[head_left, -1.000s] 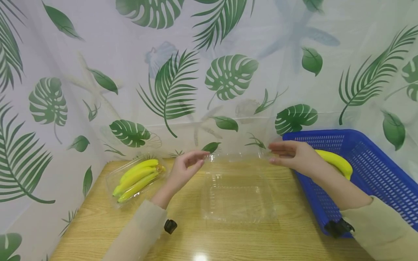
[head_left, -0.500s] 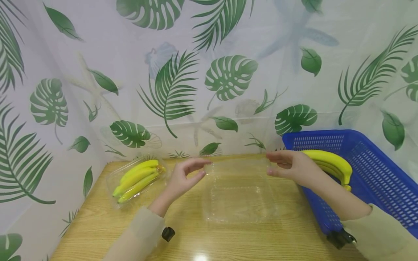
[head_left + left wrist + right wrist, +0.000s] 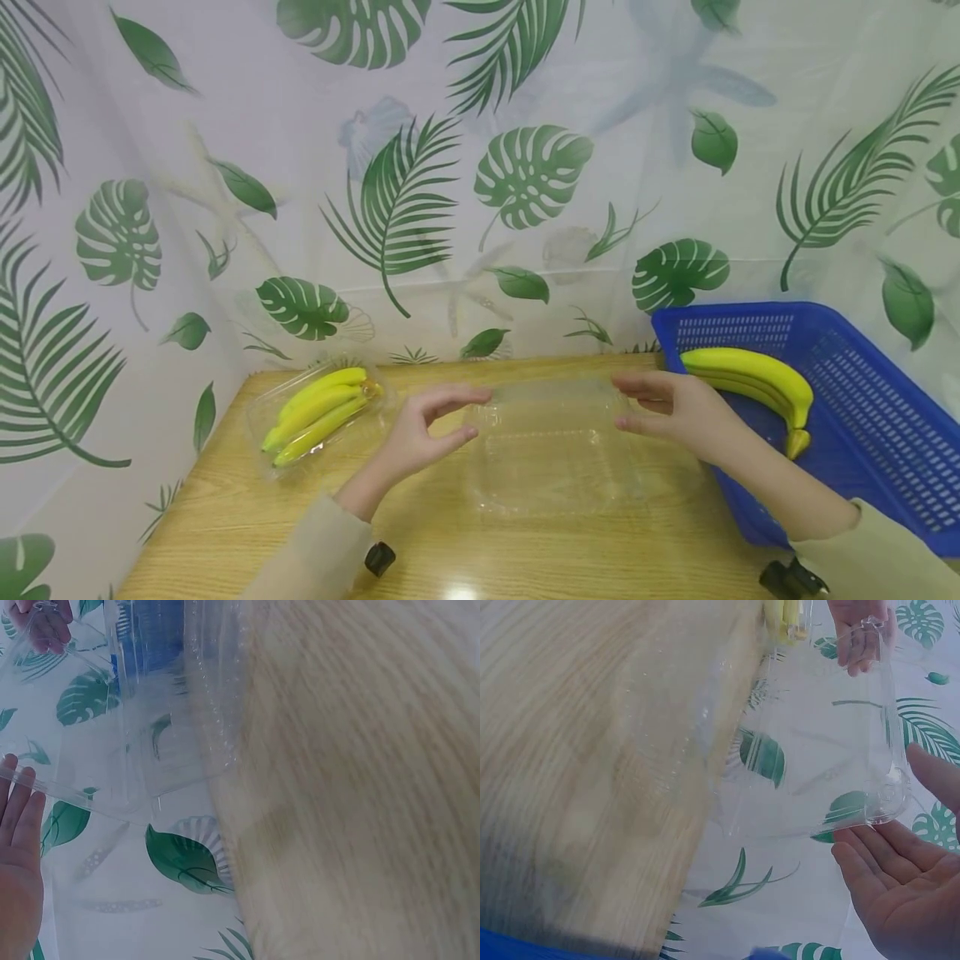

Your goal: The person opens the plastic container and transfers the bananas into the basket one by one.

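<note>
Outstretched and unclenched, left hand (image 3: 422, 429) and right hand (image 3: 678, 412) touch the raised lid (image 3: 553, 396), flanking a clear, glossy plastic box (image 3: 551, 471).

At eight o'clock, bananas (image 3: 318, 417) are yellow with green tips; at four, a banana bunch (image 3: 757, 379) is yellow, its basket (image 3: 870, 408) grid-patterned blue. The five-o'clock clamshell (image 3: 551, 467) is colourless, the tabletop (image 3: 600, 554) tan woodgrain, the backdrop (image 3: 630, 162) white with green leaves (image 3: 534, 171).

head: evenly lit, white glare spot on tabletop (image 3: 435, 554) | wrist views: bluish, hazy, soft detail
</note>
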Tool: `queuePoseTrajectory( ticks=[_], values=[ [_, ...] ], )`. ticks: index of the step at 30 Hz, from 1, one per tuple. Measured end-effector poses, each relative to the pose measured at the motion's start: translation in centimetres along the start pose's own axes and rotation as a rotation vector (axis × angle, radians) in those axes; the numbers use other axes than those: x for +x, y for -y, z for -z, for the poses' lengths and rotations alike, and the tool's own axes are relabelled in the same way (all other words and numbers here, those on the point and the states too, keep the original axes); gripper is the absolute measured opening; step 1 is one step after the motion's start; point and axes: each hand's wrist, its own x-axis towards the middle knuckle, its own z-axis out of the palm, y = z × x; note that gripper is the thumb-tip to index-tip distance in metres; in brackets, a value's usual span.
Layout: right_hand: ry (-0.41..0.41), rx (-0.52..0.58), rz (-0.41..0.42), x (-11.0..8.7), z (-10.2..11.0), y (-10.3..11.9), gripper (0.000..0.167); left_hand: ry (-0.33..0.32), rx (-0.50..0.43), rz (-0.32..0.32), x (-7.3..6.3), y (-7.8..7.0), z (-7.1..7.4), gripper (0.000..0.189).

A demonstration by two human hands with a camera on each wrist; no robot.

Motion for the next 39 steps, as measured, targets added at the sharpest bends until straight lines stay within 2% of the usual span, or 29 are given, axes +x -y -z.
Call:
queuePoseTrajectory(
  ticks=[11, 21, 28, 35, 39],
  values=[
    [-0.042, -0.077, -0.034, -1.5, -1.9, -0.7, 0.057, 0.045, 0.004, 0.002, -1.5, 0.2, -0.5, 0.037],
    [-0.101, -0.11, -0.001, -1.9, -3.4, -0.9, 0.05, 0.051, 0.007, 0.013, -2.5, 0.2, -0.9, 0.035],
    [-0.108, -0.103, 0.002, -2.1, -4.5, -1.4, 0.049, 0.056, 0.016, 0.063, -3.1, 0.6, -1.0, 0.038],
    [-0.132, -0.104, 0.007, -1.9, -5.6, -1.6, 0.048, 0.044, 0.071, 0.03, -3.5, 1.2, -1.1, 0.041],
    [-0.156, -0.109, 0.002, -1.8, -6.0, -1.5, 0.049, 0.038, 0.106, 0.042, -3.6, 1.5, -1.2, 0.043]
  ],
)
